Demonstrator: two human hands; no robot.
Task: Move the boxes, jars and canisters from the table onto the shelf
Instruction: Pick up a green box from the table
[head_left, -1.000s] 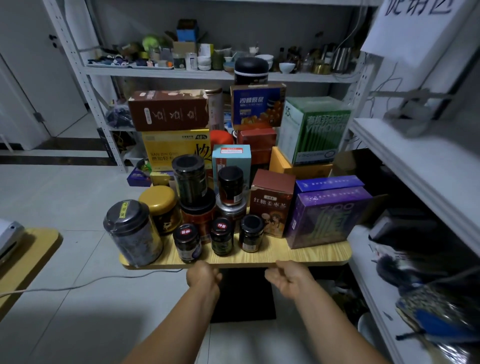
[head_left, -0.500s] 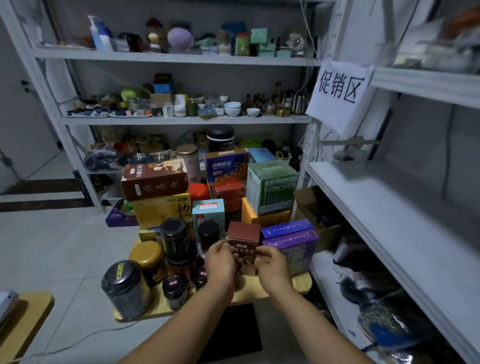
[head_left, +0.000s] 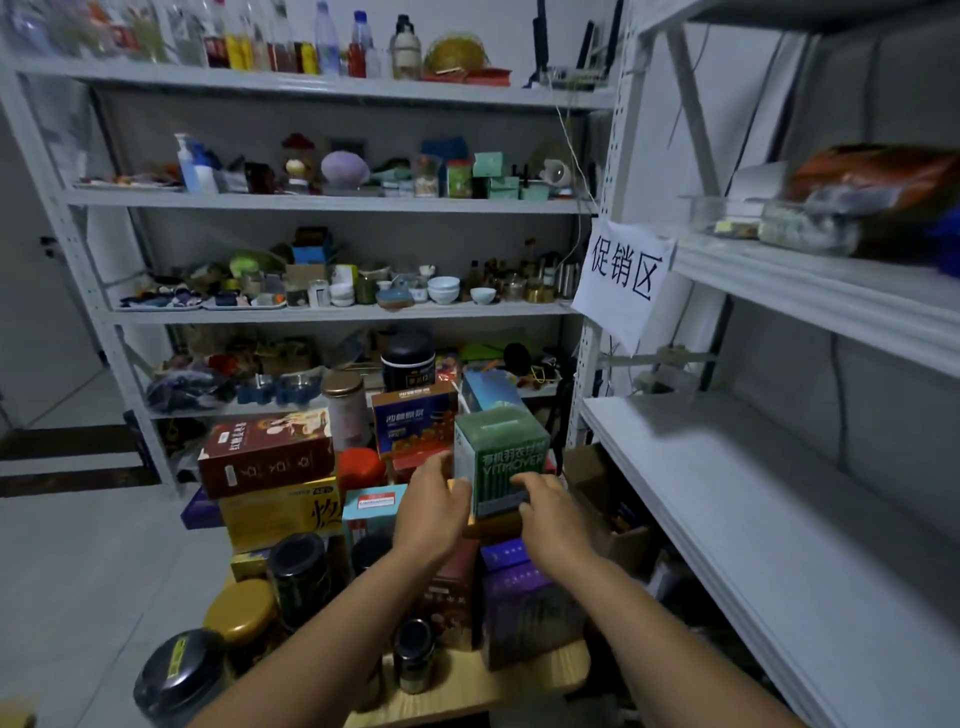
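Both hands are on the green box (head_left: 501, 457), at the far right of the pile on the tabletop (head_left: 524, 675). The left hand (head_left: 434, 499) clasps the box's left side, with fingers up along the side face and thumb near the front edge. The right hand (head_left: 550, 514) grips the lower right corner, fingers curled over the front face. The box is upright with its print facing the camera. It is blurred and the hands hide its base, so I can't tell if it rests on the pile or is lifted clear.

To the left, a brown box (head_left: 265, 457) lies flat on a yellow box (head_left: 280, 512). A red canister (head_left: 358, 467) sits between the brown box and a blue box (head_left: 415, 421). A teal box (head_left: 371, 506) is just left of the left hand. A purple box (head_left: 524, 603) is at near right, under the right forearm. At near left are a dark jar (head_left: 298, 571), a gold-lid jar (head_left: 241, 610) and a black canister (head_left: 179, 670). A small jar (head_left: 414, 654) stands between the forearms at the near edge.

The shelf (head_left: 727, 493) is a white board running near to far, right of the tabletop. A paper sign (head_left: 623, 280) hangs on its post. A cardboard box (head_left: 597, 488) sits low between the tabletop and the shelf. The far rack (head_left: 337, 312) holds bowls, bottles and clutter.
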